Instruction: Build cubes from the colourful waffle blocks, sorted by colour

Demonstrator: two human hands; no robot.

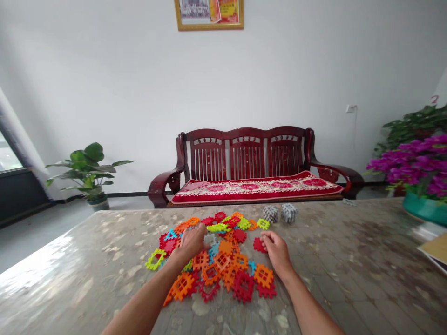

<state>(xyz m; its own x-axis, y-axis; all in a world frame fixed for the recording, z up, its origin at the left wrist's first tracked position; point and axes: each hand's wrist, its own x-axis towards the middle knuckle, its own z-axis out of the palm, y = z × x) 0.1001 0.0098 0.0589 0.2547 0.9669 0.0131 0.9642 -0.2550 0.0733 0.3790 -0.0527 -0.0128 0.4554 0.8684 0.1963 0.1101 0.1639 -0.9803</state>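
A loose pile of toothed plastic building tiles in orange [225, 247], red, yellow-green [155, 259] and blue is spread over the table. My left hand [192, 241] reaches over the back left of the pile, its fingers apart and nothing visibly held. Close to its fingertips lies a grey tile [210, 239]. To the right of the pile, my right hand [277, 252] has its thumb and forefinger pinched at the edge of a red tile [259, 244]. The curled fingers partly hide that tile.
Two grey blocks [270, 214] built of tiles stand at the back of the table [349, 260], with a small grey piece [349, 203] further right. A teal flower pot [424, 208] stands at the right edge. Beyond the table is a wooden bench [246, 153].
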